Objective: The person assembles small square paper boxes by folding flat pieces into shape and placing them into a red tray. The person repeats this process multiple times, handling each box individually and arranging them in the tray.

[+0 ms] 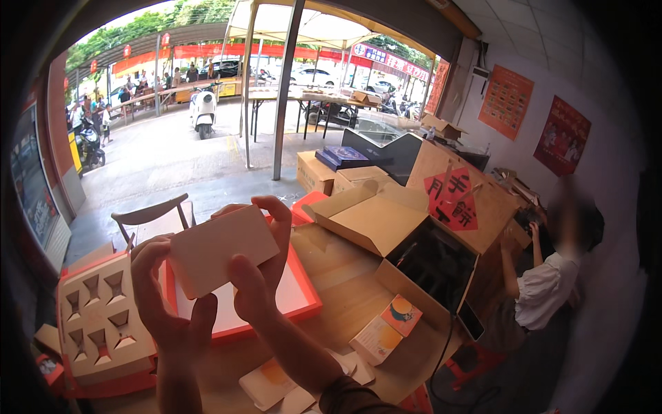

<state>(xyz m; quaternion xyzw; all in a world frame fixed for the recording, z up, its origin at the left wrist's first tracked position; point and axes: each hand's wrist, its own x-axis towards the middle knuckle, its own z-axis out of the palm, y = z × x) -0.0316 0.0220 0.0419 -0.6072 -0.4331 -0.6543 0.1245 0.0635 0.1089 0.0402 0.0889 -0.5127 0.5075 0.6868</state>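
Note:
A small plain beige carton (222,248) is held up in front of me between both hands. My left hand (153,279) grips its left end, with the thumb low and the fingers behind. At the other end my right hand (261,286) closes on it, thumb pressed on the near face and fingers round the far edge. Behind and below the carton lies a red-rimmed tray (309,298) with a white inside, partly hidden by my hands. To the left, an orange box (148,376) holds a cardboard insert (89,314) with several cut-out slots.
Two small printed cartons (402,315) and flat carton pieces (265,386) lie on the wooden table (338,283). A large open cardboard box (372,217) stands behind, beside a phone (471,321) and a black cable. A person (548,293) works at the right. A wooden chair (153,215) stands beyond.

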